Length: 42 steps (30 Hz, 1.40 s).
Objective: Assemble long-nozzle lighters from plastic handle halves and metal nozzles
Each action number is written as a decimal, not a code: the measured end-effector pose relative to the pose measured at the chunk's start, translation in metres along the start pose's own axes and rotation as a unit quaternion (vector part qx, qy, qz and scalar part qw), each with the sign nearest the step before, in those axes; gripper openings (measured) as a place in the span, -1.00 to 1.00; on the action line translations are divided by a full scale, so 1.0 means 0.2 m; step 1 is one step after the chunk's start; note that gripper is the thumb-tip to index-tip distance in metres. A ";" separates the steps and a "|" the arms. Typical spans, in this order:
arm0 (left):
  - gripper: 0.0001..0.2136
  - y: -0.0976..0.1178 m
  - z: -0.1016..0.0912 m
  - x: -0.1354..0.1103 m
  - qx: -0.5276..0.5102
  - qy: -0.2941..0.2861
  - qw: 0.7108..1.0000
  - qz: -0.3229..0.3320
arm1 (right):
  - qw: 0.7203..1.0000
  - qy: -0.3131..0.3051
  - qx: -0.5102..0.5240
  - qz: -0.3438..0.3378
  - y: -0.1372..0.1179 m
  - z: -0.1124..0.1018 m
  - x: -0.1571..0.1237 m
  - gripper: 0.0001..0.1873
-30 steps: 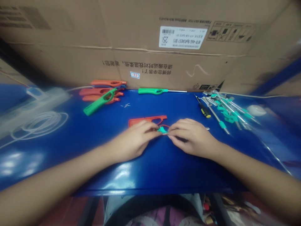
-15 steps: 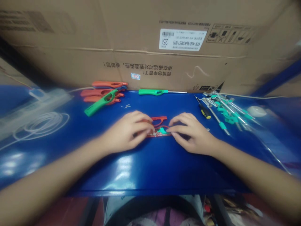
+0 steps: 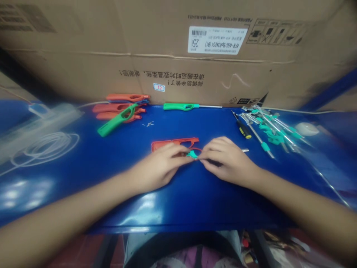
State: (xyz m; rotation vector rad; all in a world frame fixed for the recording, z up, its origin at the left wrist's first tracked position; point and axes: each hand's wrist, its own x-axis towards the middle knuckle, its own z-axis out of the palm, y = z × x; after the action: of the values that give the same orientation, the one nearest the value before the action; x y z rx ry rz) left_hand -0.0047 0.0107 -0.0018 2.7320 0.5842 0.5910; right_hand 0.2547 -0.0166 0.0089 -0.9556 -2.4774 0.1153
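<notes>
An opened red stick lighter lies in front of me. One half of its shell, the red lighter housing [image 3: 163, 143], rests on the table just beyond my fingers. A teal trigger part [image 3: 192, 153] shows between my hands, on the nearer part of the lighter. My left hand [image 3: 160, 165] is closed over this nearer part from the left, its fingertips at the teal trigger. From the right, my right hand [image 3: 228, 160] pinches the front end of the lighter. A metal tube tip [image 3: 245, 150] pokes out behind that hand. My fingers hide most of the nearer shell.
Red and green lighter housings [image 3: 117, 121] pile up at back left, near small screws [image 3: 149, 124]. A green lighter [image 3: 178, 107] lies by the cardboard [image 3: 167, 44]. A screwdriver [image 3: 244, 129] and several metal lighter rods [image 3: 267, 126] sit right; coiled cable [image 3: 46, 149] left.
My left hand has shifted towards me and right, to the teal trigger, uncovering more of the far red housing. My right hand stays at the front end, and the metal tube tip shows more.
</notes>
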 end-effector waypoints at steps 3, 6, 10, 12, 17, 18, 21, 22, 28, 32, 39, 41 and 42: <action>-0.62 0.03 0.01 0.00 0.004 0.011 1.000 -0.006 | 1.000 0.001 0.008 0.022 -0.02 -0.01 0.00 -0.89; -0.61 0.05 0.01 0.00 0.018 0.012 1.000 -0.012 | 0.999 -0.002 0.010 0.037 -0.04 -0.01 0.01 -0.89; -0.61 0.06 0.02 0.00 0.011 0.006 1.000 -0.024 | 0.998 -0.007 0.011 0.059 -0.05 -0.01 0.00 -0.89; -0.63 0.06 0.02 -0.01 0.000 0.010 0.999 -0.031 | 0.998 -0.007 0.016 0.066 -0.05 -0.01 0.00 -0.89; -0.66 0.06 0.03 -0.01 -0.018 0.024 0.999 -0.032 | 0.997 0.002 0.027 0.078 -0.07 -0.02 -0.01 -0.87; -0.66 0.06 0.03 -0.01 -0.023 0.026 0.999 -0.033 | 0.997 -0.003 0.025 0.079 -0.07 -0.02 -0.01 -0.87; -0.64 0.07 0.04 0.00 -0.038 0.031 0.998 -0.036 | 0.997 -0.020 0.011 0.079 -0.08 -0.02 -0.01 -0.85; -0.64 0.07 0.04 0.00 -0.042 0.034 0.998 -0.036 | 0.996 -0.025 0.006 0.080 -0.08 -0.02 -0.01 -0.84; -0.62 0.07 0.04 0.00 -0.055 0.042 0.997 -0.046 | 0.995 -0.022 -0.013 0.092 -0.10 -0.03 -0.01 -0.82; -0.62 0.07 0.04 0.00 -0.066 0.042 0.996 -0.052 | 0.995 -0.013 -0.021 0.094 -0.10 -0.03 -0.02 -0.82; -0.69 0.07 0.04 0.00 -0.069 0.055 0.995 -0.056 | 0.996 0.006 -0.014 0.090 -0.11 -0.04 -0.02 -0.83; -0.68 0.07 0.04 0.00 -0.068 0.051 0.995 -0.056 | 0.996 -0.003 -0.024 0.089 -0.11 -0.04 -0.02 -0.82; -0.67 0.07 0.04 0.00 -0.067 0.049 0.995 -0.056 | 0.996 -0.010 -0.028 0.088 -0.11 -0.04 -0.02 -0.82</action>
State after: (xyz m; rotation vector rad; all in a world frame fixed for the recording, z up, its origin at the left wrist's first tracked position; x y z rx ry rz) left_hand 0.0025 -0.0036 -0.0032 2.5386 0.6901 0.7113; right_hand 0.2469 -0.0359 0.0200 -1.2025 -2.4220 0.1136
